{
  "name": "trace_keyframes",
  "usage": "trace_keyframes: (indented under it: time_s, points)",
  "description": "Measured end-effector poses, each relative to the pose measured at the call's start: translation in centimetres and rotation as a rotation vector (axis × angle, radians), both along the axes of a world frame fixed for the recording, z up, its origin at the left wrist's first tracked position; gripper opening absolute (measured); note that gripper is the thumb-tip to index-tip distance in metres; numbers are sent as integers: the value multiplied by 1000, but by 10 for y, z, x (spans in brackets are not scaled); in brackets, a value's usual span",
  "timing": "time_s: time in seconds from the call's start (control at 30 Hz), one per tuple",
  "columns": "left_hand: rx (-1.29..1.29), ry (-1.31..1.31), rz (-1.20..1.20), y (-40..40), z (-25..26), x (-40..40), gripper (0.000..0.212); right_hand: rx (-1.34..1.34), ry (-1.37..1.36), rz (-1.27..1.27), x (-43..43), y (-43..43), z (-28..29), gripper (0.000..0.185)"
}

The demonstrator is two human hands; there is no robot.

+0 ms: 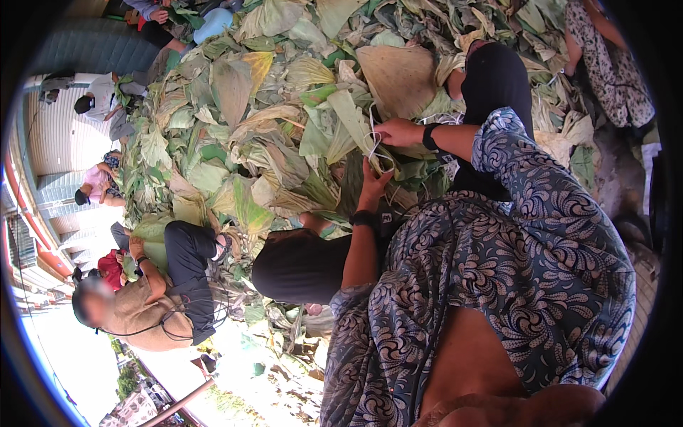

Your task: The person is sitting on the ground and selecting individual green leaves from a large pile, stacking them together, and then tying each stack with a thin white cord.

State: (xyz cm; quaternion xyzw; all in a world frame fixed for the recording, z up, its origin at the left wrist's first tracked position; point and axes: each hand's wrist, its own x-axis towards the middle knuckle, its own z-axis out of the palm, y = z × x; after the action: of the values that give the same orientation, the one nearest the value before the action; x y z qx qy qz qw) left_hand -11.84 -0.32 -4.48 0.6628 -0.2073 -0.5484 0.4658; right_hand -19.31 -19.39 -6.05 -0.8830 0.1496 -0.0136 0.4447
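In front of me a folded bundle of large, half-dried leaves (349,120), which look like lotus leaves, lies on the heap with a thin white plastic strip (372,140) around its near end. Pinched in the fingertips of my right hand (399,132) is part of this strip, right beside the bundle. My left hand (375,184) is below it, the strip looped across its thumb and fingers. A dark band circles each wrist. Where the strip passes under the leaves is hidden.
Wilted green and brown leaves (299,144) cover the ground around my bent knees. A broad brown leaf (397,77) lies beyond my hands. A seated person (144,315) in a brown shirt is at left; several others sit around the heap. A pale blue object (213,25) is at the top.
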Motion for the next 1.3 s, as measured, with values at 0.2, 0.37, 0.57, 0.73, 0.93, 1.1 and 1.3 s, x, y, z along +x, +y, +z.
trace_keyframes:
  time_s: [0.2,0.37,0.57,0.73,0.93,1.1,1.3]
  points:
    - [-228,-7,95,-4,-25,-11,84,-469,-150,79,3,13,19,17]
    - [-367,-231,165,-11,-44,-35,85,-519,-44,146,-3,0,15,13]
    - [-24,-712,39,-26,-47,-37,77,-436,-10,185,-16,-1,27,12]
    - [-679,-64,49,-42,-121,-30,38,-364,-154,93,-10,8,45,15]
    - [-364,-556,-67,-63,-87,-43,31,-473,-117,42,-16,-3,43,22]
    - [-153,-933,-84,-69,-67,-52,32,-640,-212,-18,-23,0,43,21]
    - [-85,-1081,-87,-72,-63,-58,34,-641,-111,-49,-27,3,50,21]
